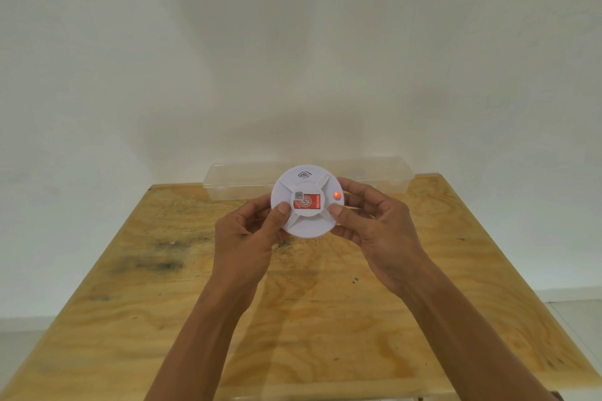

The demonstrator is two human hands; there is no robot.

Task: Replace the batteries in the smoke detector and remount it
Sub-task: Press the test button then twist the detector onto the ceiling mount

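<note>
A round white smoke detector (308, 225) is held in the air above the table, its face turned toward me. A red and white sticker with a small code square sits at its centre, and a red light (337, 196) glows on its right side. My left hand (247, 241) grips its left edge, thumb on the face. My right hand (374, 228) grips the right edge, thumb just below the light. Its back is hidden. No batteries are in view.
A plywood table (163, 319) with dark stains spreads below my arms. A long clear plastic box (241, 184) lies along its far edge against a white wall (293, 42). Pale floor shows at both sides.
</note>
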